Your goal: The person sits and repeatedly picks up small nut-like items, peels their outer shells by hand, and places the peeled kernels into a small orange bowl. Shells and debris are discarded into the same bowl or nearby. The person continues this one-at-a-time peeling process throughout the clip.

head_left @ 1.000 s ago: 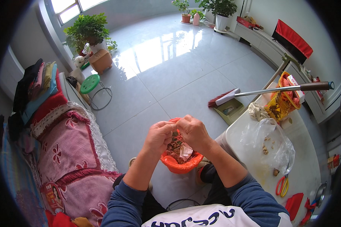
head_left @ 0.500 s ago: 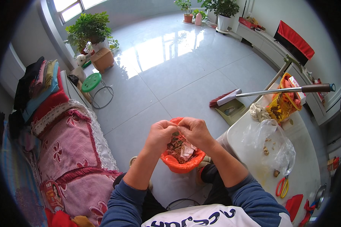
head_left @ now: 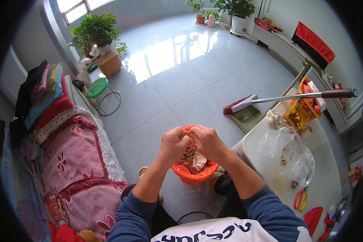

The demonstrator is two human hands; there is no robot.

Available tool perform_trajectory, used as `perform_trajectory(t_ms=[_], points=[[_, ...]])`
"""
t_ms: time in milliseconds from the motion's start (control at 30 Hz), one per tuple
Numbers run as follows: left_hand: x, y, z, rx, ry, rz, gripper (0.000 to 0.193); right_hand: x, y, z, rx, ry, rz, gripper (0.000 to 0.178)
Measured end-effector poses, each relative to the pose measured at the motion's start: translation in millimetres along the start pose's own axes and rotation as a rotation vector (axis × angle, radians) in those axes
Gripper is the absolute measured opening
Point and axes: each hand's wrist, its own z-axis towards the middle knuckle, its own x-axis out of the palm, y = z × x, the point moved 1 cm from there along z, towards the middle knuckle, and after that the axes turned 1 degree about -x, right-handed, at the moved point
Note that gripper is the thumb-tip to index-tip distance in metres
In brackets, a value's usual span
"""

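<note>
Both my hands meet over a bin lined with an orange-red plastic bag (head_left: 194, 178), which stands on the floor between my feet. Inside it lie brown scraps and a crumpled pale paper (head_left: 199, 160). My left hand (head_left: 174, 144) is closed, its thumb and fingers pressed together. My right hand (head_left: 207, 141) is closed against it in a pinch. Whatever they hold between them is too small or too well hidden to make out. To my right, a clear plastic bag (head_left: 298, 159) with small tan pieces (head_left: 284, 157) lies on the white table (head_left: 270, 177).
Red-and-yellow scissors (head_left: 301, 198) and a small brown lump (head_left: 294, 184) lie on the table. A broom (head_left: 286, 98) leans across its far corner, above a green dustpan (head_left: 246, 120). A pink-covered sofa (head_left: 74, 161) runs along the left; a green stool (head_left: 97, 88) stands beyond it.
My left hand has turned slightly, its fist rolling inward and its knuckles rising. My right hand has shifted a little, still touching the left. The bin and table have stayed put.
</note>
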Motion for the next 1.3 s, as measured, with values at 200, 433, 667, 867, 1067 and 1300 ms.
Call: perform_trajectory(t_ms=[200, 433, 667, 867, 1067, 1300], points=[[0, 0, 3, -0.072, -0.017, -0.133, 0.01, 4, -4, -1, -0.173, -0.027, -0.127, 0.006], [1, -8, 3, -0.267, 0.024, -0.496, 0.005, -6, 13, 5, -0.078, -0.112, -0.235, 0.005], [8, 3, 5, -0.226, 0.076, -0.399, 0.01, -71, 87, 0, 0.02, -0.283, 0.376, 0.002], [23, 11, 4, -0.236, 0.13, -0.353, 0.015, -125, 151, -29, -0.584, -0.185, 0.711, 0.013], [31, 8, 3, -0.336, 0.134, -0.381, 0.014, -125, 165, -35, -0.672, -0.358, 0.762, 0.016], [36, 9, 3, -0.414, 0.132, -0.507, 0.013, -136, 163, -36, -0.733, -0.263, 0.74, 0.017]])
